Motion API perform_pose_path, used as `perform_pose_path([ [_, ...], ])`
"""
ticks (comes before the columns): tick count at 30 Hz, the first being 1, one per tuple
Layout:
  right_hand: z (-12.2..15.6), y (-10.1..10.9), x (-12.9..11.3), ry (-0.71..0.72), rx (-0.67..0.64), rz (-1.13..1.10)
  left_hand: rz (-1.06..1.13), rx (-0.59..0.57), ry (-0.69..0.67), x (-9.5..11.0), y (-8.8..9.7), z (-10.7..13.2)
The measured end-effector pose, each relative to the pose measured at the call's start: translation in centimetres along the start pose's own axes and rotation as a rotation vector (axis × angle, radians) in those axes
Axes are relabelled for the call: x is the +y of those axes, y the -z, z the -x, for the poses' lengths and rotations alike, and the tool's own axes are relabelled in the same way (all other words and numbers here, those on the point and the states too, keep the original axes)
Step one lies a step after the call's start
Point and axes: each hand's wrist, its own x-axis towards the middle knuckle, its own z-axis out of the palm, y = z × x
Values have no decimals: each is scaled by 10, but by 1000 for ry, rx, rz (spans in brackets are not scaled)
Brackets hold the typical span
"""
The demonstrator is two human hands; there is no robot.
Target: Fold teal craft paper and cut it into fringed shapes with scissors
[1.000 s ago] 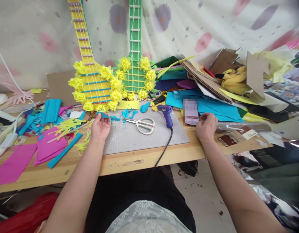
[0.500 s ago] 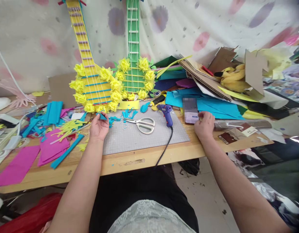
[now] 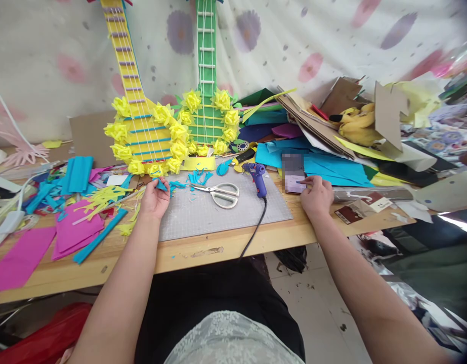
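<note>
My left hand (image 3: 156, 199) rests palm up at the left edge of the grey cutting mat (image 3: 203, 222). Its fingers are curled around a small piece of blue paper (image 3: 161, 185). My right hand (image 3: 316, 196) is at the right edge of a phone (image 3: 294, 183) with a lit screen. The fingers there are bent together, the index finger reaching to the screen; whether they hold anything is hidden. Between my hands, scissors (image 3: 222, 195) lie on the mat, partly spread. A blue glue gun (image 3: 258, 178) lies to their right, its cord running over the table's front edge.
Two paper instruments, one yellow (image 3: 150, 136) and one green (image 3: 207, 121), lean at the back with yellow paper flowers. Pink sheets (image 3: 76, 227) and a blue paper strip (image 3: 100, 236) lie left. Cardboard and coloured paper (image 3: 332, 167) are piled right, behind a clear roll (image 3: 370, 194).
The view has shifted slightly. My right index finger has stretched toward the phone's screen. My left hand still holds the blue paper, its fingers turned a little.
</note>
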Motion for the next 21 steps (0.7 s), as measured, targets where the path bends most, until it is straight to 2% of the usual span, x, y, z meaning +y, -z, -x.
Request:
perform_pose_path([
  [6,-3,-4,-2,36,68,-67,-30,-18,-1,-3,3,-3],
  [10,-20,-3,-11,77,60,-105,-129,-29,1,-13,0,-3],
  [16,-49,-6,-29,33,18,-214,-209,-60,-79,-20,-2,-12],
  [21,-55,-18,-27,35,53,-188,-223,-78,-111,-18,4,-19],
])
